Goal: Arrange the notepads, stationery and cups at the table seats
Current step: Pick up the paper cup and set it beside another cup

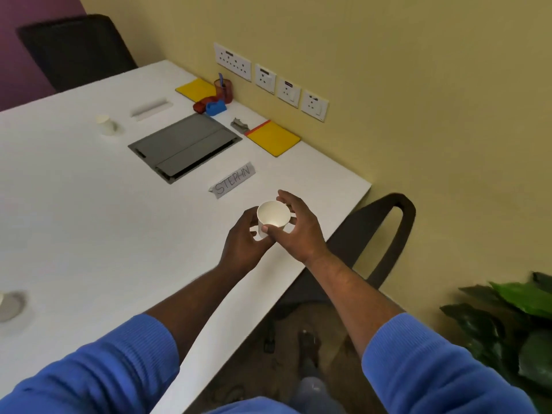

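cup [273, 215] base hidden behind fingers [276, 232], grey disc [11, 306] cut off at left edge

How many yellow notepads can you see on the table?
2. The far notepad lies beside the red pen holder; the near notepad lies past the name card, to its right.

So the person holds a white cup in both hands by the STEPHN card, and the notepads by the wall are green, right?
The head view shows the near notepad and the far notepad are yellow, not green; the rest is right.
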Motion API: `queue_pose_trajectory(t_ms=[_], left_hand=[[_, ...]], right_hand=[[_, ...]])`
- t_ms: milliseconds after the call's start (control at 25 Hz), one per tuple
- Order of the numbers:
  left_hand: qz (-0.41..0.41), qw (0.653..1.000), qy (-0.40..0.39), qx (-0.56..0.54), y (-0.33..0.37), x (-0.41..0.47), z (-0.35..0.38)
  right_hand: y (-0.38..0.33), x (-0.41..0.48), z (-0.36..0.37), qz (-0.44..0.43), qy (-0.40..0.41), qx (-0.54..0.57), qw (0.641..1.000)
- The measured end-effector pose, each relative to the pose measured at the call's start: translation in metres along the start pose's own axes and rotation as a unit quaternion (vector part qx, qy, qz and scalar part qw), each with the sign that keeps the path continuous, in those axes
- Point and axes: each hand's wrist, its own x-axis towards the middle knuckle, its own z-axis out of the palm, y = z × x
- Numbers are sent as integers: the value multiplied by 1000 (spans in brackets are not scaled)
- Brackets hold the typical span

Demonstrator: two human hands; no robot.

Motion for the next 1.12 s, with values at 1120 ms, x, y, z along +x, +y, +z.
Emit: queue_pose_trajectory(t_ms=[1120], left_hand=[[-144,902,-1,407,-236,208,152]], right_hand=[[253,320,56,-8,-59,-27,998]])
